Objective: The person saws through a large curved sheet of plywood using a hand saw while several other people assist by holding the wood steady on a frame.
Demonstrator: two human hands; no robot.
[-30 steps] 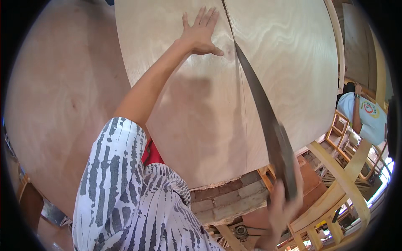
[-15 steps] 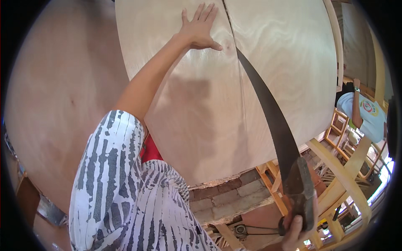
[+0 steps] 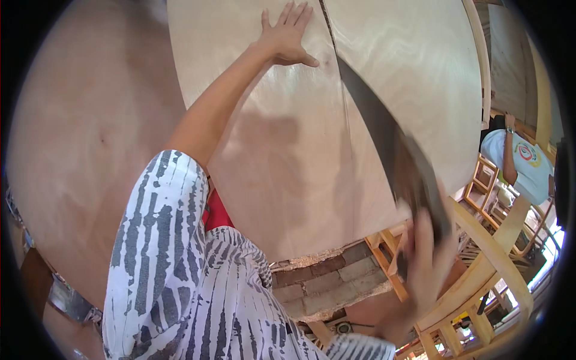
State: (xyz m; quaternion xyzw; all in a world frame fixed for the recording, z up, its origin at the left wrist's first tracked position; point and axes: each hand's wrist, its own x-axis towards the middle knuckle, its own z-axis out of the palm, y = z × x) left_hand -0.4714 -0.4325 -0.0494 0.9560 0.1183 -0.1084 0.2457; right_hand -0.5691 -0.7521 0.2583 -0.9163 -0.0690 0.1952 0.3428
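Observation:
My left hand (image 3: 283, 42) lies spread on a pale plywood sheet (image 3: 417, 72), just left of a dark straight cut (image 3: 327, 24). My right hand (image 3: 423, 246), blurred, is closed on the handle of a long dark handsaw (image 3: 381, 132), whose blade slants up to the cut beside my left thumb. A thin drawn line runs down the sheet below the cut. A second, darker plywood panel (image 3: 96, 150) fills the left side.
At the right, another person (image 3: 515, 162) in a pale printed T-shirt has an arm raised, beside wooden frames (image 3: 480, 189) and curved timber pieces (image 3: 519, 288). Rough brick or block masonry (image 3: 324, 282) shows below the sheet's lower edge.
The saw dropped down and back a half second ago and is now pushed up again along the cut, motion-blurred. My left hand stays spread on the sheet, slightly higher in view.

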